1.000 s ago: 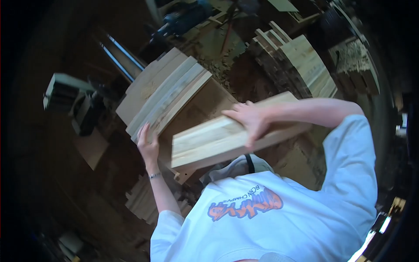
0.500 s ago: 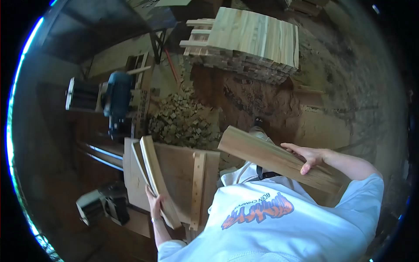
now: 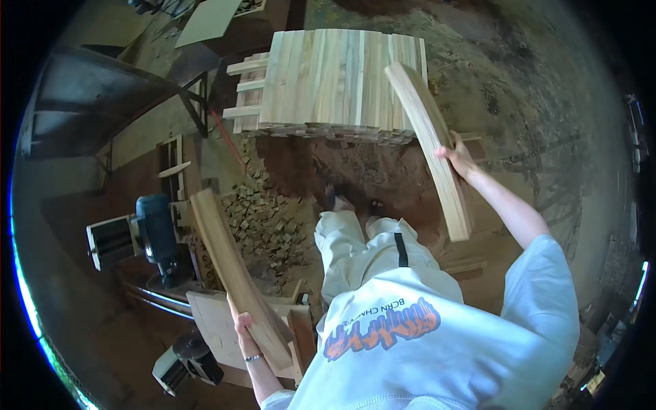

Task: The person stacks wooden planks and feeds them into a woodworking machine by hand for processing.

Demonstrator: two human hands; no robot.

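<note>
At the lower left, my left hand grips a long wooden board near its lower part, the board slanting up to the left over the worktable. Out to the right, my right hand is wrapped round the edge of another long board, held tilted with its top end in front of the stack. A large stack of pale boards lies on the ground beyond my feet, with a few pieces sticking out at its left side.
A worktable is at the lower left, beside a blue motor and a second dark motor. Small wood offcuts are heaped left of my feet. A dark metal table stands at the upper left.
My right hand has swung its board up and forward, towards the stack. The wood in my left hand has shifted slightly left, and the view has turned towards the stack.
</note>
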